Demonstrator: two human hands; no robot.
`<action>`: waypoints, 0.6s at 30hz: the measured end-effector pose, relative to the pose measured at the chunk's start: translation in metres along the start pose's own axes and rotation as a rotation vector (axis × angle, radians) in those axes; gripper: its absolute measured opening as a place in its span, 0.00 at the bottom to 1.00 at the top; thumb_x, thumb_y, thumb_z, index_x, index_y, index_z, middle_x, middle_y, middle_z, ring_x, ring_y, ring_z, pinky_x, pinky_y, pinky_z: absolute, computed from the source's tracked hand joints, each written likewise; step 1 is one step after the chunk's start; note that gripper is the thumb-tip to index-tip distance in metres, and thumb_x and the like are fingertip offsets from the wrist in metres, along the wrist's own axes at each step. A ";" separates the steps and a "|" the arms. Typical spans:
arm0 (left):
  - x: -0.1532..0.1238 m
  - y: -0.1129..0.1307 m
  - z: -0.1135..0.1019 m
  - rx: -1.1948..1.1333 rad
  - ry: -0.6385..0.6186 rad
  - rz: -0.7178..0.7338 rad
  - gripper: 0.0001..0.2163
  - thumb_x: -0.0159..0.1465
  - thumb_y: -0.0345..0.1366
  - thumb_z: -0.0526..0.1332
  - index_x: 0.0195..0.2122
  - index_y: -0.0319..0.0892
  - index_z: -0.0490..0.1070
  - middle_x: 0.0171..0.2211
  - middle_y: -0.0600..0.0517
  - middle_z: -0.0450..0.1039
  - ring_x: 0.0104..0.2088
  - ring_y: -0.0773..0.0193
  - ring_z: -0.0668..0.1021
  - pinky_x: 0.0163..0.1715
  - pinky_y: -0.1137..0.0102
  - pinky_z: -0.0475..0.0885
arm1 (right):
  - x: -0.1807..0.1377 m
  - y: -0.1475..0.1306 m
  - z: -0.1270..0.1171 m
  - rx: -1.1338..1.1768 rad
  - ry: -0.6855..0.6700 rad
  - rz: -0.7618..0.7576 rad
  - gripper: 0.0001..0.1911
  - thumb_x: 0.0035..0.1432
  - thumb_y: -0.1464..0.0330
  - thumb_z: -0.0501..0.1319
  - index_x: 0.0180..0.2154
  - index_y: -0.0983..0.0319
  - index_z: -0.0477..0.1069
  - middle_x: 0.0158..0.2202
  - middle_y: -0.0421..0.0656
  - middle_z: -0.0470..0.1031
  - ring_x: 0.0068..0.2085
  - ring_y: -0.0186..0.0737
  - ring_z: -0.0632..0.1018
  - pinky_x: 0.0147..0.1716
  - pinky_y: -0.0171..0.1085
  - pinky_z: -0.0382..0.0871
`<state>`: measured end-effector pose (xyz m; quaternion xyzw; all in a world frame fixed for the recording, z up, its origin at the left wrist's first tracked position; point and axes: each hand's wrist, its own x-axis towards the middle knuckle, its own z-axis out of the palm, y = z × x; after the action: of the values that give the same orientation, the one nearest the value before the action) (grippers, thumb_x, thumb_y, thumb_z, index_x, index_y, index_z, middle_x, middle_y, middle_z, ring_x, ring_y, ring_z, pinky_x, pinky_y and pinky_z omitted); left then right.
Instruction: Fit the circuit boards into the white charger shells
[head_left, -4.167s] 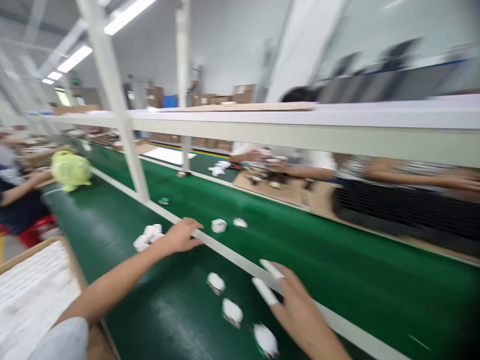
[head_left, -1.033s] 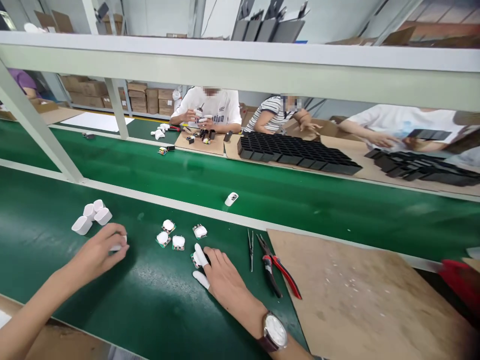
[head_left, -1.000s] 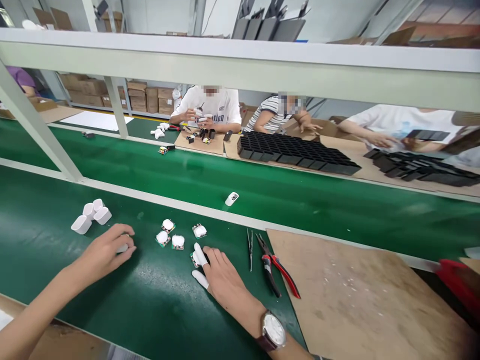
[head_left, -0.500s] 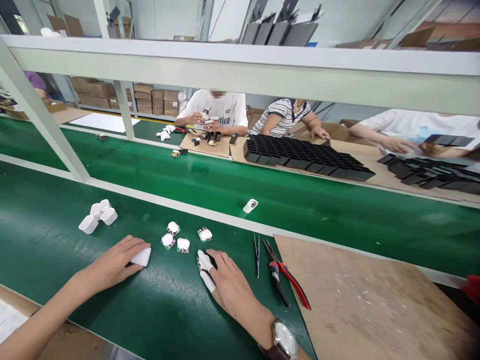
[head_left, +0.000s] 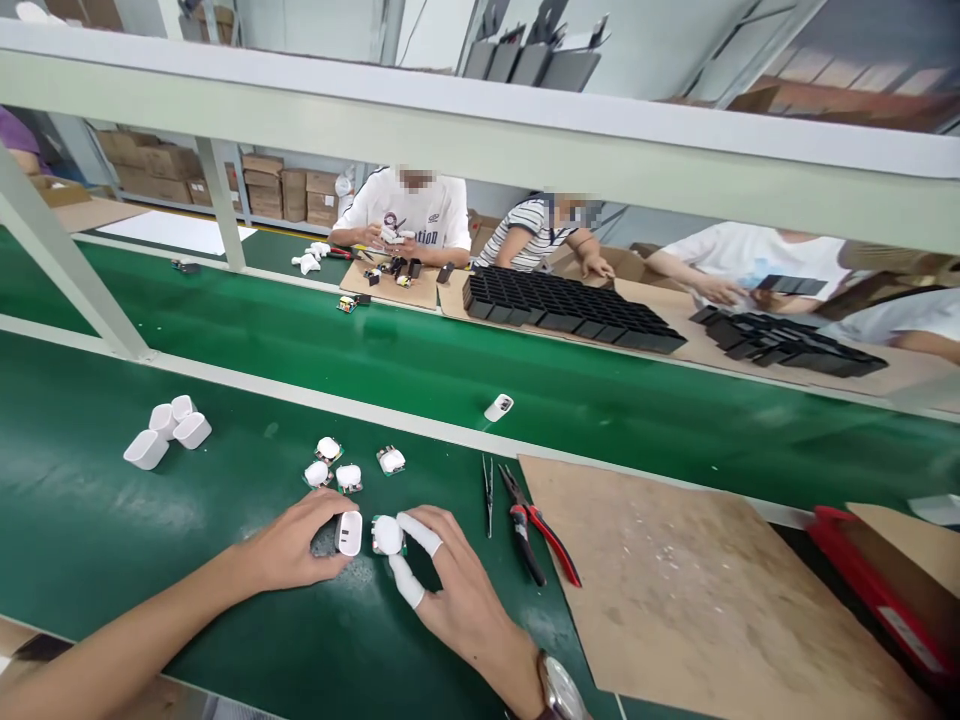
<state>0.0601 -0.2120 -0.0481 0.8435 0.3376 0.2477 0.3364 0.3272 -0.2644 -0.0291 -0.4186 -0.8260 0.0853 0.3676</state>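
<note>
My left hand point(head_left: 300, 542) grips a white plastic charger shell point(head_left: 349, 534) between thumb and fingers, its end with two dark slots turned toward me. Just to the right, my right hand point(head_left: 450, 575), with white finger cots on thumb and forefinger, pinches a small circuit board point(head_left: 388, 535) topped with a white pad. A narrow gap separates shell and board. Beyond the hands lie several similar boards point(head_left: 349, 477), one point(head_left: 391, 460) a little apart. To the left, several open white shells point(head_left: 146, 450) sit in a cluster.
Tweezers point(head_left: 489, 497) and red-black pliers point(head_left: 536, 530) lie right of my hand, beside a brown board point(head_left: 675, 590). A red tray point(head_left: 877, 590) is at far right. A white charger point(head_left: 499, 407) rests on the green belt point(head_left: 600, 400). Co-workers sit opposite behind black casings point(head_left: 570, 312).
My left hand has moved right with the shell and turned its slotted end into view. My right hand now shows the board clearly at its fingertips. The camera view has shifted slightly.
</note>
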 end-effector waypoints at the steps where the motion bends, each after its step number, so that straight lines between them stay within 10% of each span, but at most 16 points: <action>1: -0.002 -0.001 0.002 0.025 0.035 0.000 0.20 0.65 0.37 0.69 0.57 0.47 0.68 0.53 0.46 0.75 0.55 0.52 0.77 0.57 0.58 0.74 | 0.002 -0.005 0.000 0.017 0.004 -0.024 0.26 0.67 0.77 0.62 0.63 0.60 0.62 0.54 0.53 0.73 0.55 0.52 0.74 0.52 0.54 0.77; 8: -0.006 0.000 -0.007 0.048 0.032 -0.071 0.34 0.57 0.43 0.77 0.63 0.48 0.66 0.58 0.43 0.71 0.57 0.48 0.76 0.56 0.56 0.75 | 0.010 -0.011 0.005 0.039 0.001 -0.053 0.26 0.66 0.78 0.62 0.63 0.62 0.62 0.54 0.54 0.73 0.56 0.52 0.73 0.52 0.54 0.77; 12: -0.003 0.001 -0.009 -0.031 -0.074 -0.054 0.27 0.59 0.35 0.75 0.59 0.48 0.70 0.52 0.48 0.76 0.50 0.53 0.79 0.51 0.61 0.77 | 0.010 -0.015 0.005 0.079 0.011 -0.004 0.24 0.66 0.78 0.62 0.61 0.62 0.64 0.53 0.53 0.74 0.55 0.50 0.74 0.52 0.52 0.77; 18: -0.003 -0.001 0.005 0.067 0.088 0.110 0.25 0.65 0.35 0.71 0.61 0.44 0.68 0.52 0.44 0.73 0.52 0.52 0.75 0.53 0.59 0.74 | 0.006 -0.023 0.011 0.020 0.009 -0.077 0.24 0.66 0.78 0.62 0.62 0.64 0.64 0.55 0.55 0.73 0.58 0.52 0.73 0.54 0.53 0.77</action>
<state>0.0613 -0.2153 -0.0524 0.8599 0.3134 0.2912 0.2785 0.3030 -0.2722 -0.0238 -0.3832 -0.8390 0.0776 0.3785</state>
